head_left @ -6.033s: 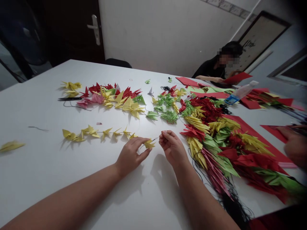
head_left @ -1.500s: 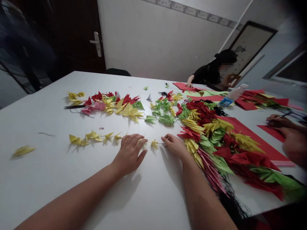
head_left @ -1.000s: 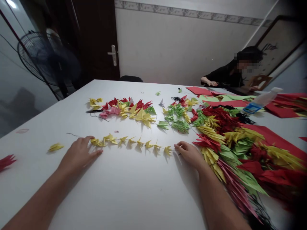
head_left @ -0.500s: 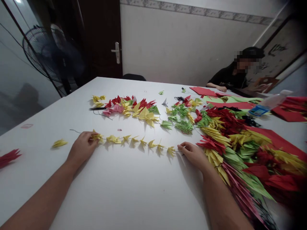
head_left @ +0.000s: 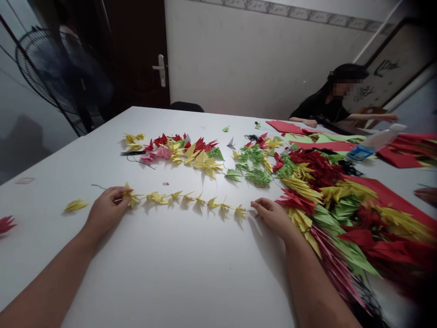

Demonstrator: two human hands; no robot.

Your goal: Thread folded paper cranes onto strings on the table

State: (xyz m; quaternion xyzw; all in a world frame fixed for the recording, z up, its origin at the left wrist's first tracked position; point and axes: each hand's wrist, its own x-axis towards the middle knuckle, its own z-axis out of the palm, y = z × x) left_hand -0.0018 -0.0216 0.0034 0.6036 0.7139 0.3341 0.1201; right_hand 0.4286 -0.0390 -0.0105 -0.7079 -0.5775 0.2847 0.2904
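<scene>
A string of yellow paper cranes (head_left: 187, 198) stretches across the white table between my two hands. My left hand (head_left: 108, 205) is closed in a pinch at the leftmost crane, and a loose bit of string pokes out beyond it. At the other end, my right hand (head_left: 272, 214) pinches the string between thumb and fingers. Left of my left hand lies a single folded yellow crane (head_left: 75, 205). Beyond the string rests a garland of red, pink and yellow cranes (head_left: 180, 155), with dark scissors (head_left: 133, 153) at its left end.
Heaped folded cranes (head_left: 307, 182) in red, yellow and green cover the right side, near red paper sheets (head_left: 389, 196) and a lying plastic bottle (head_left: 375, 142). A red crane bundle (head_left: 6, 224) sits at the left edge. A person (head_left: 336, 98) sits at the far right; another hand (head_left: 426, 195) shows at the right edge.
The view has shifted slightly, moving everything a little left. Both hands keep their hold on the string. The seated person's arm now reaches out, and another hand has appeared at the right edge.
</scene>
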